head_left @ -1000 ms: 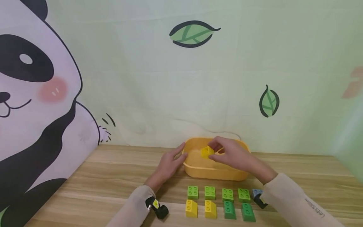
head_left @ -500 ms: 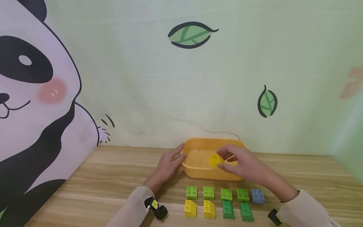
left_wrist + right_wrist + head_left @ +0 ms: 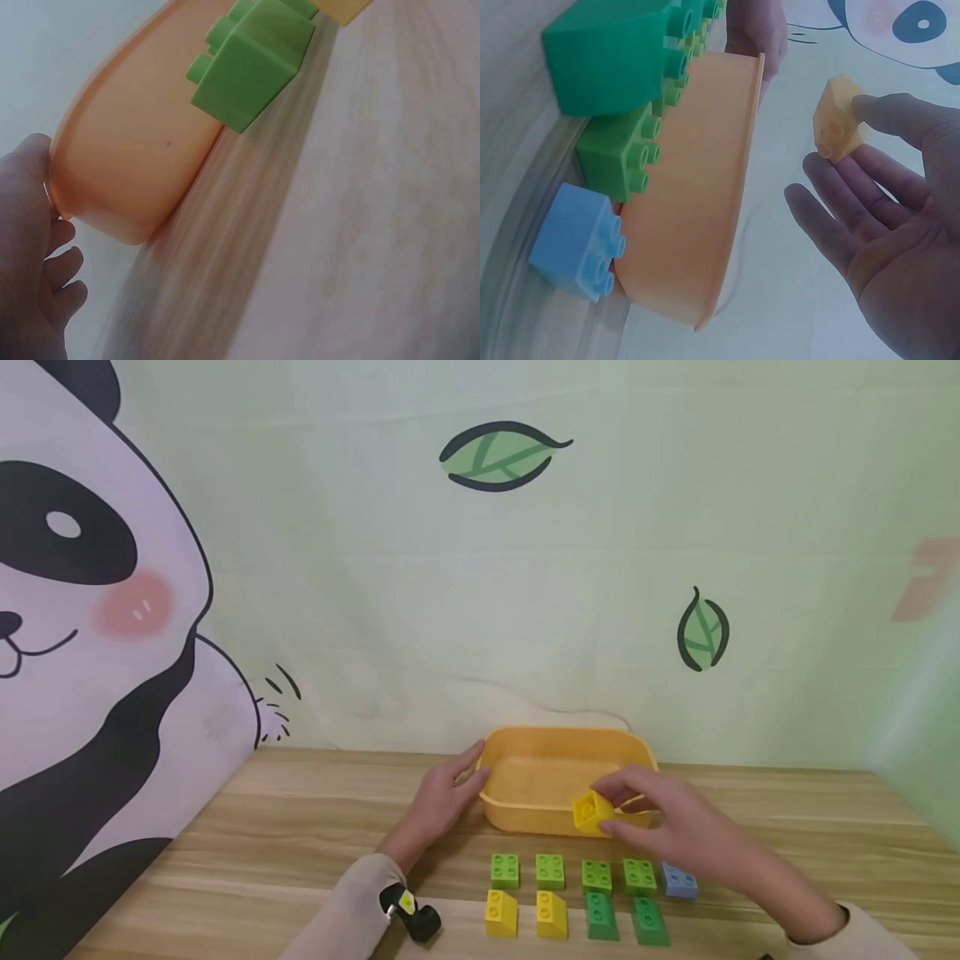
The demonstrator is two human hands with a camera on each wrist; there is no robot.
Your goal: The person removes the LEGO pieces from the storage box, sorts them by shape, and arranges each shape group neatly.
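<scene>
My right hand [image 3: 667,822] pinches a yellow toy building brick [image 3: 592,812] between thumb and fingers, its hollow underside toward the head camera. In the head view the brick overlaps the front rim of the yellow-orange plastic basin [image 3: 525,817]; the right wrist view shows the brick [image 3: 836,120] up in the air. My left hand [image 3: 438,802] holds the basin's left end, thumb at the rim. Before the basin lies a row of light green bricks [image 3: 550,872] ending in a blue brick [image 3: 679,880]. Nearer are two yellow sloped bricks [image 3: 501,913] and two dark green sloped bricks [image 3: 602,916].
The wooden table [image 3: 322,827] runs back to a pale green cloth backdrop [image 3: 375,568] with a panda and leaves printed on it. A thin cord [image 3: 562,707] shows behind the basin. A small black camera [image 3: 420,922] sits on the left wrist.
My right hand has brought the yellow brick from over the basin's inside toward the front right, out to its front rim. The blue brick has come out from behind the right sleeve. The left hand keeps its place.
</scene>
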